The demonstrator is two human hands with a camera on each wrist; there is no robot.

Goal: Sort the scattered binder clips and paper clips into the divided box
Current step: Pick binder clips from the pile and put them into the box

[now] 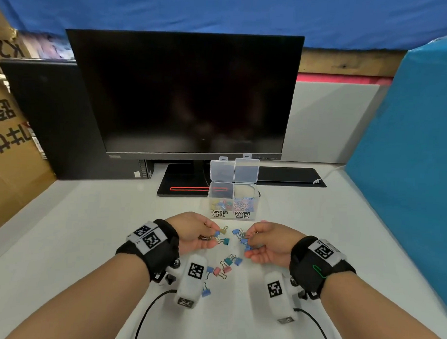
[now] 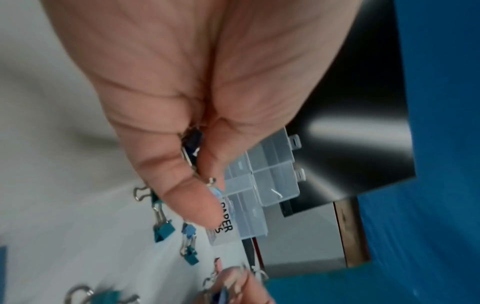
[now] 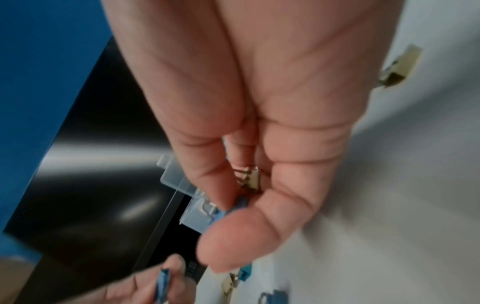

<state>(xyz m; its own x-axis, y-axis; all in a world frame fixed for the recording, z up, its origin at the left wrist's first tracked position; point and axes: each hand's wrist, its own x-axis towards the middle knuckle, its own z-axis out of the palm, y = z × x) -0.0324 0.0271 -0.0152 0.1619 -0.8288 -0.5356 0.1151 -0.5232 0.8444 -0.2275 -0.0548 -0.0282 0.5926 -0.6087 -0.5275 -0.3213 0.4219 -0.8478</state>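
Binder clips (image 1: pixel 224 267) lie scattered on the table (image 1: pixel 317 223) just in front of the divided box (image 1: pixel 232 200); the left hand (image 1: pixel 192 233) and right hand (image 1: pixel 270 243), fingers curled, each pinch several clips.

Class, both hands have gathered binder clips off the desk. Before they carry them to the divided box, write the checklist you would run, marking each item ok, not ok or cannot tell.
1. Lids of the divided box open: ok, both stand upright.
2. Binder clips compartment identified: ok, it is the labelled left half, already holding clips.
3. Left hand grips its clips securely: ok, fingers curl round several.
4. Right hand grips its clips securely: ok, fingers pinch a bunch.
5. No paper clips mixed into either handful: cannot tell, the fingers hide most of it.
6. Desk cleared of loose binder clips: not ok, several remain between the wrists.
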